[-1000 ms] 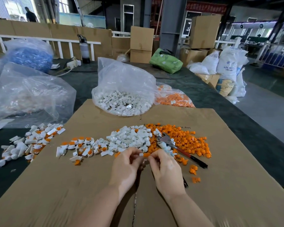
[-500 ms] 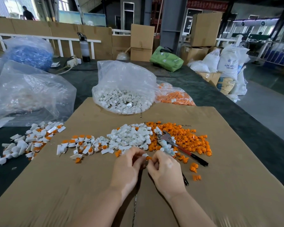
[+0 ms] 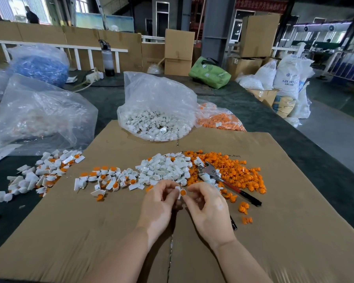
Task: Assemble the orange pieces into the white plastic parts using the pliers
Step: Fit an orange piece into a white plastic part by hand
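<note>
My left hand (image 3: pixel 158 203) and right hand (image 3: pixel 207 207), both pinching one white part (image 3: pixel 177 189) with orange piece (image 3: pixel 183 193), pliers (image 3: pixel 223 179) alongside.

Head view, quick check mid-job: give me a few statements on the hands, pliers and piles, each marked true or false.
1. Both hands, left hand and right hand, pinch one white part with an orange piece. True.
2. The pliers are in the right hand. False: they lie on the cardboard, by the loose orange pile.
3. The loose white pile lies left of that orange pile. True.
4. The bag of white parts sits nearer than the hands. False: it sits beyond them.
</note>
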